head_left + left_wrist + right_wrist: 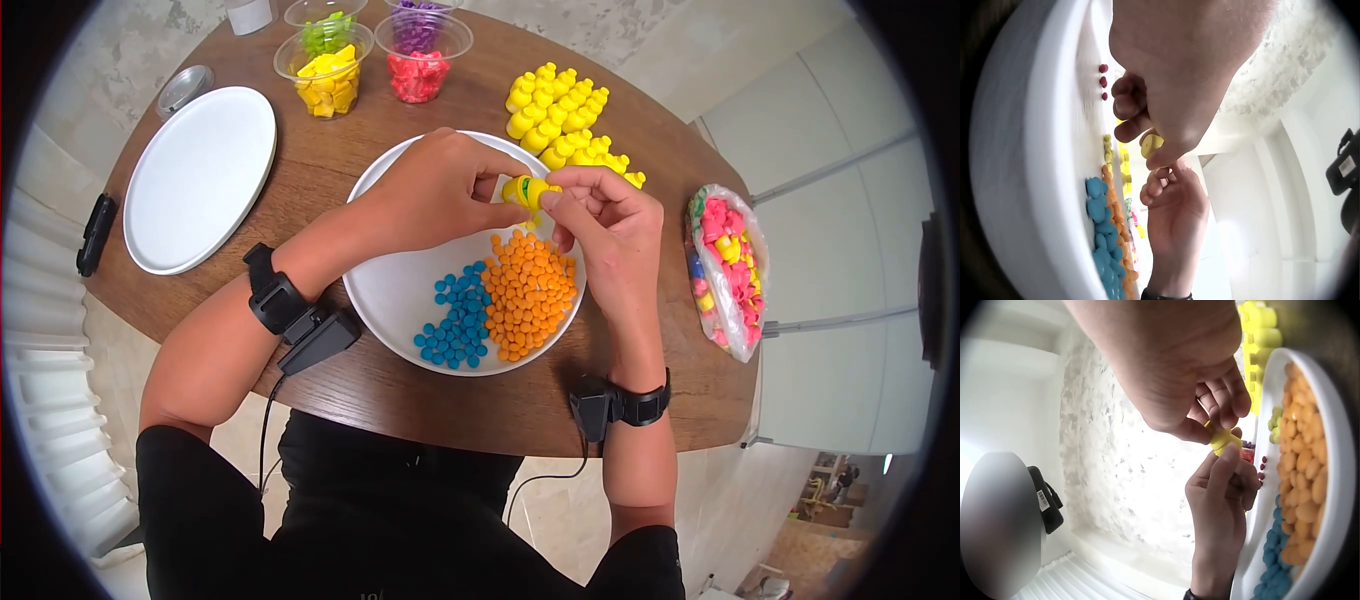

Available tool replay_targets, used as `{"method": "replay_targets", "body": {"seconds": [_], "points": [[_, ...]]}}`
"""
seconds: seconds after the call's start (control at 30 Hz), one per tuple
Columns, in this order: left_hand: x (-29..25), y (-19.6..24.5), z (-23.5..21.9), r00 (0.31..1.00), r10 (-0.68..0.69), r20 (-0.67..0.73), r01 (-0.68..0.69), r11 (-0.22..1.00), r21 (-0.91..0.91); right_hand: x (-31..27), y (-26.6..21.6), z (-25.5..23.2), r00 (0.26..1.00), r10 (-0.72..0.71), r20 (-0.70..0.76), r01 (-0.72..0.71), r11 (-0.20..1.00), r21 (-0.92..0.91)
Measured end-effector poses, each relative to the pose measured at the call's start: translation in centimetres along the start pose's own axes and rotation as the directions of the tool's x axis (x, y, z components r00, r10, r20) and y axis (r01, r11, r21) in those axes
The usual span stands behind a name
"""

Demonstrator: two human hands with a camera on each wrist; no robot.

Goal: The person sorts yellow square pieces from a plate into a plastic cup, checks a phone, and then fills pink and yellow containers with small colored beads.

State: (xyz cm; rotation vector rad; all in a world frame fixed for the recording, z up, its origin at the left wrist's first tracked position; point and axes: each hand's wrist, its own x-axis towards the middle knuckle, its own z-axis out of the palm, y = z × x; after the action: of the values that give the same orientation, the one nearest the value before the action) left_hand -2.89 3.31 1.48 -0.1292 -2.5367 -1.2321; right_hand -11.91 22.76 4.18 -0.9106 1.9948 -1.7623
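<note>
The left hand (440, 195) and right hand (615, 225) each pinch a small yellow bottle (528, 190) between thumb and fingers, above the plate's (385, 290) one o'clock side (fingers obscure much of it). Orange candies (530, 300) lie at four o'clock, blue candies (460, 315) at six. Red candies (1104, 82), visible from both wrists, are hidden in the head view. At the counter's (420, 400) twelve, a purple-filled cup (418, 32) is cut off.

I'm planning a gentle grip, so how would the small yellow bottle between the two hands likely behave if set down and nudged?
On its side, the yellow bottle would probably roll, since its body looks round. It is likely light, being small beside the left hand and right hand that pinch it. Its smooth-looking surface might slip slightly.
</note>
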Motion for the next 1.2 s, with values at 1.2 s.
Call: {"method": "replay_targets", "body": {"seconds": [1.2], "points": [[1.0,-1.7,-3.9,0.988,-0.143,-0.060,0.130,0.973,-0.190,0.3,0.3,-0.2,0.985,-0.097,-0.144,0.079,0.989,-0.121]]}}
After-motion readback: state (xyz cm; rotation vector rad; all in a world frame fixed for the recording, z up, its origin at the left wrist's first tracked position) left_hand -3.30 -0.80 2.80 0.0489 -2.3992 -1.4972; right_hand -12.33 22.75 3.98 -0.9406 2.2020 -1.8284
